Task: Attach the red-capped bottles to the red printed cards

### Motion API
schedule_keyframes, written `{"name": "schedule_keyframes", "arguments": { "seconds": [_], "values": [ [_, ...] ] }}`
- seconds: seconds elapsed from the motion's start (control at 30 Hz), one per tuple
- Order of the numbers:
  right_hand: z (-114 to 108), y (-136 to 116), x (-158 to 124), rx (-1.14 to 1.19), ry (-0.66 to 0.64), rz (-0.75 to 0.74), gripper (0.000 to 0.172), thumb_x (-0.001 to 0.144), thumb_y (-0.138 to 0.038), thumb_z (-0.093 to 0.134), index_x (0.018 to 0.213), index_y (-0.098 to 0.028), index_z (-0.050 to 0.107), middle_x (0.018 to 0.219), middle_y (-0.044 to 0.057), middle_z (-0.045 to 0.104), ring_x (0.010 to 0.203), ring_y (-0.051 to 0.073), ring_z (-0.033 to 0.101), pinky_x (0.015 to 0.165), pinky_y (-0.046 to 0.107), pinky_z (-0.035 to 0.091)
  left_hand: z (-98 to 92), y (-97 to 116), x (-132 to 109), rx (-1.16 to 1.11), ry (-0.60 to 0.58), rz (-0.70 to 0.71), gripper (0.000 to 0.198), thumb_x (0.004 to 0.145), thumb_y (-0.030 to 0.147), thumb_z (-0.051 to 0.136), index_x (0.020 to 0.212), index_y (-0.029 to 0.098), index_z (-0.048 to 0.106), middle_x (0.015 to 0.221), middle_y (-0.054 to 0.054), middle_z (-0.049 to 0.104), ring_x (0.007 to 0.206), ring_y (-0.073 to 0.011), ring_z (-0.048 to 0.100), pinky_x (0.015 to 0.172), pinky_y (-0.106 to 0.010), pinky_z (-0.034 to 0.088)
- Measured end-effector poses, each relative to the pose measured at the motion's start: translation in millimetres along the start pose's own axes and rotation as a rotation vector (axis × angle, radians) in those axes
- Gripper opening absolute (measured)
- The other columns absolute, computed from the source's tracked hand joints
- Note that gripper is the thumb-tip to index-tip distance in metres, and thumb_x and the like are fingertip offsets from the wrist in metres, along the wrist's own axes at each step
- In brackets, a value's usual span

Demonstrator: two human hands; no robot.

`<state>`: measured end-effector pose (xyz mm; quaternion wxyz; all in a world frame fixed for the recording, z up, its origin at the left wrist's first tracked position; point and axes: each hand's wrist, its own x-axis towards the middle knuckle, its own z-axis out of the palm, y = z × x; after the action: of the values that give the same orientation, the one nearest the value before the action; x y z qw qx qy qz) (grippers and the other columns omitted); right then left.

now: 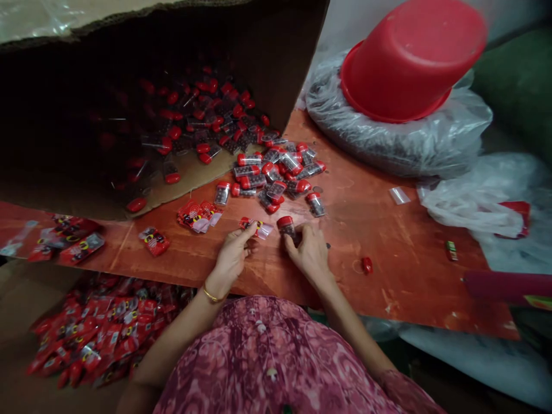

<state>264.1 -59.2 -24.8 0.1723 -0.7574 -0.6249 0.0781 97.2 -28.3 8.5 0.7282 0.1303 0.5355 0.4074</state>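
Note:
My left hand [233, 256] pinches a small red printed label [263, 229] with a pale clear strip along its edge. Close beside it, my right hand [309, 248] grips a small clear container [286, 226] with a red cap and dark contents. Label and container are apart, just above the table. A stack of similar red labels [198, 216] lies beyond my left hand. Past both hands is a loose pile of red-capped containers [276, 172]. One more container [315, 204] lies at the near right of that pile.
A large cardboard box [190, 184] lies open toward me, with many containers inside. Labelled packs lie on the table [414, 276] at left, and more fill a lower box [99, 328]. A red bucket [414, 63] stands upside down on a plastic-wrapped bundle [388, 149] at right.

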Motion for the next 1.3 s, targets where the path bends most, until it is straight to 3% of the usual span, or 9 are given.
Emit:
{"name": "schedule_keyframes", "arguments": {
  "seconds": [0.17,0.27,0.33,0.47,0.87,1.03,1.3],
  "values": [
    [-5.1,6.8,2.2,0.55,-0.008,0.058,0.018,0.079,-0.035,0.05,0.088,-0.019,0.053,0.071,0.003,0.058,0.062,0.017,0.052,0.06,0.031,0.043,-4.2,3.4,-0.5,-0.021,-0.016,-0.029,0.039,0.043,0.04,0.085,0.06,0.015,0.061,0.051,0.003,0.061,0.045,-0.0069,0.054,0.045,-0.018,0.041],
    [-22.0,6.5,-6.0,0.975,-0.143,0.094,0.021,0.081,-0.041,0.051,0.089,-0.022,0.052,0.068,-0.001,0.056,0.053,0.013,0.05,0.051,0.026,0.043,-3.7,4.7,-2.9,-0.007,-0.009,-0.028,0.036,0.047,0.039,0.084,0.058,0.015,0.06,0.049,0.003,0.061,0.045,-0.0071,0.055,0.046,-0.018,0.04],
    [-33.4,2.1,-11.8,1.111,-0.26,0.108,0.023,0.079,-0.042,0.055,0.088,-0.022,0.054,0.064,-0.003,0.055,0.047,0.011,0.048,0.044,0.024,0.041,-1.8,4.9,-5.1,0.012,-0.018,-0.023,0.035,0.049,0.04,0.084,0.059,0.015,0.061,0.05,0.002,0.061,0.045,-0.0073,0.055,0.046,-0.018,0.039],
    [-41.3,-9.5,-16.5,1.156,-0.293,0.104,0.025,0.074,-0.043,0.062,0.083,-0.021,0.057,0.064,-0.002,0.055,0.047,0.01,0.047,0.042,0.022,0.041,3.0,6.3,-10.7,0.078,-0.079,0.013,0.034,0.052,0.042,0.082,0.057,0.014,0.064,0.052,-0.001,0.064,0.048,-0.0086,0.056,0.049,-0.019,0.04],
    [-29.3,-15.1,-15.8,1.192,-0.271,0.107,0.023,0.075,-0.041,0.063,0.084,-0.02,0.058,0.063,-0.004,0.054,0.044,0.007,0.046,0.042,0.021,0.04,-3.7,6.6,-4.9,0.199,-0.218,0.134,0.029,0.056,0.04,0.079,0.061,0.012,0.071,0.059,-0.003,0.067,0.059,-0.0112,0.058,0.062,-0.022,0.044],
    [-26.2,-19.2,-17.2,1.236,-0.302,0.142,0.027,0.074,-0.044,0.065,0.085,-0.02,0.057,0.059,-0.005,0.055,0.04,0.008,0.046,0.041,0.022,0.041,1.8,1.0,-6.4,0.108,-0.171,0.188,0.026,0.052,0.032,0.082,0.067,0.013,0.072,0.066,-0.002,0.07,0.06,-0.01,0.058,0.064,-0.022,0.045],
    [-10.1,-30.1,-19.0,1.28,-0.216,0.186,0.028,0.078,-0.045,0.06,0.091,-0.021,0.054,0.049,-0.008,0.049,0.039,0.008,0.045,0.045,0.024,0.044,4.0,-9.6,-3.2,0.073,-0.126,0.261,0.027,0.048,0.026,0.084,0.066,0.014,0.069,0.069,-0.002,0.07,0.062,-0.0108,0.059,0.066,-0.024,0.047]
  ]
}}
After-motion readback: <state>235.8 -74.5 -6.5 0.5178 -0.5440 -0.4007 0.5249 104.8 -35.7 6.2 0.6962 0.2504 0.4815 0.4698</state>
